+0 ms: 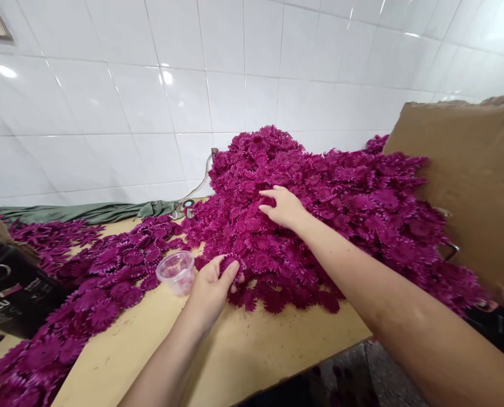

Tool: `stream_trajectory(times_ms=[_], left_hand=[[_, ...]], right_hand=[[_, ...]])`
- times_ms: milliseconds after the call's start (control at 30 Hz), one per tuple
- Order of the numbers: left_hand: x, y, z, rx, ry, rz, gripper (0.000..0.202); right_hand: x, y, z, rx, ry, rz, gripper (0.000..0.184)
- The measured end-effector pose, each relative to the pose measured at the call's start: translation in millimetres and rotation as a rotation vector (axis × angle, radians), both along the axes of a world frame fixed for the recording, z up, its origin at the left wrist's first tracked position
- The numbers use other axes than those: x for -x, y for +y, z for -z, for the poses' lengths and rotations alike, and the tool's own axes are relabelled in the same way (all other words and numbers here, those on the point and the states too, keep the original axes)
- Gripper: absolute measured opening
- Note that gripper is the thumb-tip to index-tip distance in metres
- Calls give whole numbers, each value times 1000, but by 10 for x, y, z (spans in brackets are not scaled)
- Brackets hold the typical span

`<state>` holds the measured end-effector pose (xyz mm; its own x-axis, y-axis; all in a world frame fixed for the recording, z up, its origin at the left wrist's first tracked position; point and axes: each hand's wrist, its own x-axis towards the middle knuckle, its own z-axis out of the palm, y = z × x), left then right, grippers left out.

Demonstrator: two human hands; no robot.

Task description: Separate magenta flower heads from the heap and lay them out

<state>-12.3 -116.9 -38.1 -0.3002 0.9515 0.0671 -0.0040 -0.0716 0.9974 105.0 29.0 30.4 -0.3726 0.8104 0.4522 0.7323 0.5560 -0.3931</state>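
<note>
A large heap of magenta artificial flower heads (345, 198) rises against the wall. My left hand (212, 282) is closed on a magenta flower head (231, 264), thumb pressed on top, at the near left edge of the heap. Over the middle of the heap, my right hand (283, 208) reaches in with thumb and fingers apart and nothing visible between them. A clear plastic cup (176, 271) stands just left of my left hand. Its contents are too blurred to name.
More magenta flower heads (103, 288) spread along the left. A black printed box (14, 288) stands at the left edge, a cardboard sheet (464, 186) at the right. Green cloth (86, 212) and a cable (201, 181) lie by the tiled wall (120, 102). The wooden table (252, 345) ends near me.
</note>
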Motion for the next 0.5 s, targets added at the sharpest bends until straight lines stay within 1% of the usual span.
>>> stream_trajectory(times_ms=[67,133,167,233,300,333,400,467,500], left_hand=[[8,89,39,34,7,-30,43],[29,168,80,81,-14,-60,46],[43,202,96,95,-31,-73,47],[69,254,111,95,-60,-105,49],[86,278,108,74,-84,-124,50],[90,278,103,73,-103,-128,50],[91,256,91,103,-164,-105,53],[82,218,79,131,-182,-32,56],[75,198,71,128,-149,13,56]], right_hand=[[41,-161,59,-29,6,-93,25],[80,-342,88,-19,50,-214,20],[98,-428,98,13,81,-272,19],[130,-570,124,132,137,-382,15],[155,-653,172,257,149,-498,14],[164,-672,203,291,144,-536,15],[175,-680,271,292,129,-553,13],[183,-676,329,263,126,-501,8],[188,-678,349,250,128,-461,8]])
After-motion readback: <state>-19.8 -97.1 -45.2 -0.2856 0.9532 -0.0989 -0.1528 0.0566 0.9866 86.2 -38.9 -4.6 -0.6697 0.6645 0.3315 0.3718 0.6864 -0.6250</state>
